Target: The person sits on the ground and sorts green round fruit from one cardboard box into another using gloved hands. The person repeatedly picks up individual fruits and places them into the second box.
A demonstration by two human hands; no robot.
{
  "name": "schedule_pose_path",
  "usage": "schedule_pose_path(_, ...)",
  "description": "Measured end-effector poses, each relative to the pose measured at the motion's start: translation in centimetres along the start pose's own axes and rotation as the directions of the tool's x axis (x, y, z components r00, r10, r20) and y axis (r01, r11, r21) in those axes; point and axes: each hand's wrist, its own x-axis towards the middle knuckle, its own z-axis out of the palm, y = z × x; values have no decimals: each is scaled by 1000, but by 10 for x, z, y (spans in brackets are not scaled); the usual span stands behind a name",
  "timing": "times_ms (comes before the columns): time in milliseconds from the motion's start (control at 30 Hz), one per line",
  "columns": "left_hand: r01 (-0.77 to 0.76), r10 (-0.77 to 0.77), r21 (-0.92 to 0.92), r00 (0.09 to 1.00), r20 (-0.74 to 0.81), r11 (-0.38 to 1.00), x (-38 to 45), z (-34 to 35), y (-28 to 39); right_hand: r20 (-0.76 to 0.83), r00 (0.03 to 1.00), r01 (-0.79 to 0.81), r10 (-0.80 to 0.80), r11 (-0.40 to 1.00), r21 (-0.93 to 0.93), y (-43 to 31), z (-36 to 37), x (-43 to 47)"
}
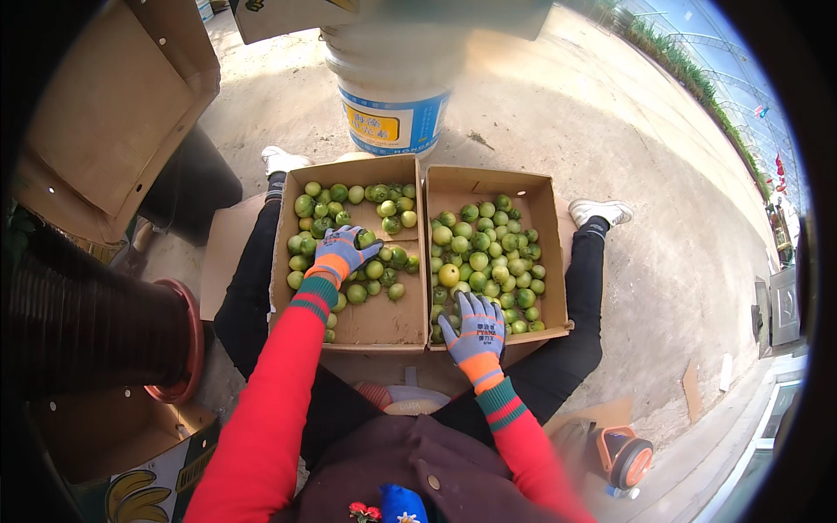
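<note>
Two shallow cardboard boxes stand side by side between my legs. Green tomatoes (357,293) lie scattered in the left box (386,327), with bare cardboard showing among them. My left hand (343,252), in a grey and orange work glove, reaches down among these. A green tomato (366,239) lies at the gap between its thumb and fingers; whether it is gripped is hidden. The right box (546,196) is more thickly covered with green tomatoes (479,261), one of them a yellower tomato (448,275). My gloved right hand (480,327) rests over its near edge, fingers extended onto the fruit.
A white bucket (392,98) with a printed label stands beyond the boxes, under another box (294,19). At left are a large cardboard box (111,98) and stacked dark pots (98,320) with a reddish rim. A black and orange container (624,457) lies at lower right.
</note>
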Motion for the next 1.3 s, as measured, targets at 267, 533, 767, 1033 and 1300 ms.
schedule_pose_path(267, -210, 247, 213, 955, -165, 954, -61, 28, 0, 53, 998, -21, 17, 998, 63, 3, 1, -8)
schedule_pose_path(533, -366, 160, -244, 788, -594, 898, -89, 72, 19, -110, 977, 215, -184, 852, 477, 1, -15, 9)
schedule_pose_path(767, -588, 436, -251, 769, -466, 769, -109, 55, 49, -139, 928, 350, -347, 679, 646, -25, -27, 22)
schedule_pose_path(1033, -155, 117, -51, 887, -446, 987, -83, 44, 55, -332, 871, -261, 362, 914, 310, 43, -6, 21)
schedule_pose_path(1300, -58, 263, 653, 939, -220, 755, -25, 81, 55, -217, 967, -140, 130, 990, -32, 28, 4, 20)
